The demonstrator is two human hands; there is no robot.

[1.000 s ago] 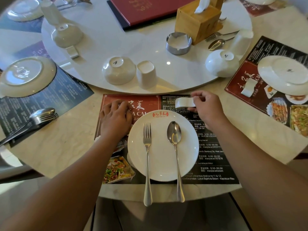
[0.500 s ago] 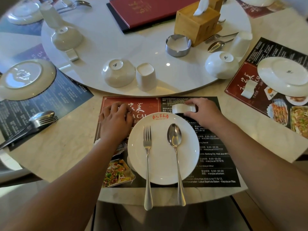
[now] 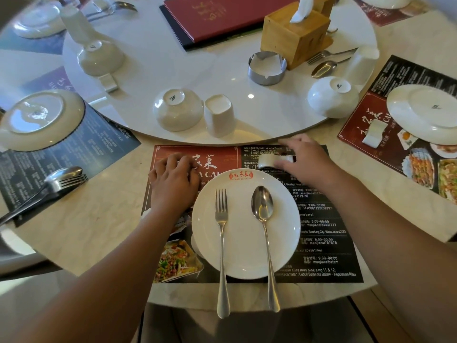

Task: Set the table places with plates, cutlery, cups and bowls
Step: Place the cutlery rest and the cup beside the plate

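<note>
A white plate [image 3: 244, 248] with a red logo sits on the printed placemat [image 3: 329, 243] in front of me. A fork [image 3: 222, 233] and a spoon [image 3: 264, 224] lie across it, handles over the table edge. My right hand [image 3: 305, 162] holds a small white cutlery rest [image 3: 269, 160] down on the placemat just beyond the plate. My left hand [image 3: 171, 184] rests with curled fingers on the placemat left of the plate. An upturned bowl [image 3: 176, 108] and upturned cup [image 3: 218, 115] stand on the turntable [image 3: 222, 78] beyond.
The turntable also carries a steel ashtray [image 3: 267, 68], wooden tissue box [image 3: 294, 33], red menu [image 3: 222, 16], two more upturned bowls [image 3: 332, 96] and loose cutlery [image 3: 326, 60]. Neighbouring placemats hold upturned plates [image 3: 40, 118], a cutlery rest [image 3: 373, 133] and fork with spoon [image 3: 57, 180].
My right hand has brought the cutlery rest down from above the placemat onto it, just past the plate. The left hand has stayed put.
</note>
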